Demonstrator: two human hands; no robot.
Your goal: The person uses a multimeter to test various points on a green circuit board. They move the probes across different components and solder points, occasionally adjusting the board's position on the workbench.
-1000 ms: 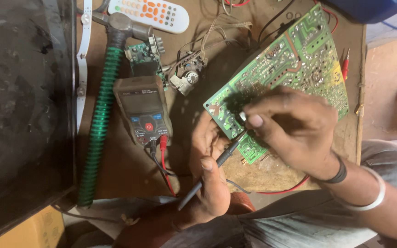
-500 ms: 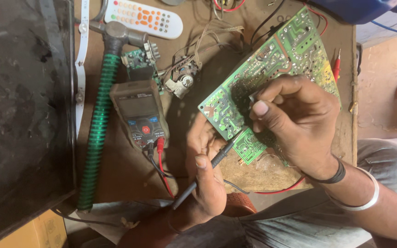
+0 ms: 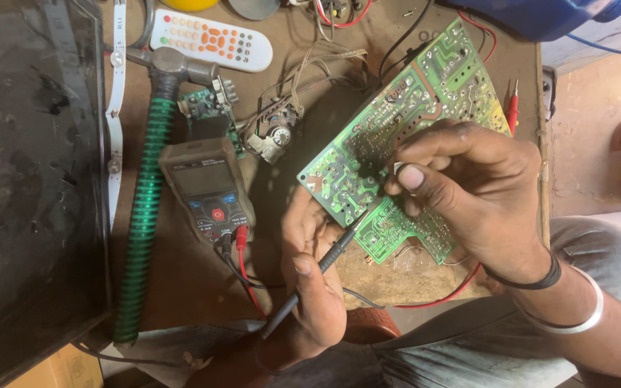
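I'm seeing the left hand (image 3: 310, 294) w/ fingers clamping a black probe (image 3: 318, 269), tip touching the green circuit board (image 3: 404, 122) lying mid-bench. The right hand (image 3: 468, 187) is pinching sth small against the board, can't tell what. Beyond: multimeter (image 3: 206, 194), green-handled hammer (image 3: 145, 208), remote (image 3: 213, 41).

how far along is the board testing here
Set up: the multimeter lies by the green circuit board, with red and black leads plugged in. In hand: the left hand holds a black probe to the board; the right hand pinches something on its solder side. Left: can't tell; the meter's screen is unreadable.
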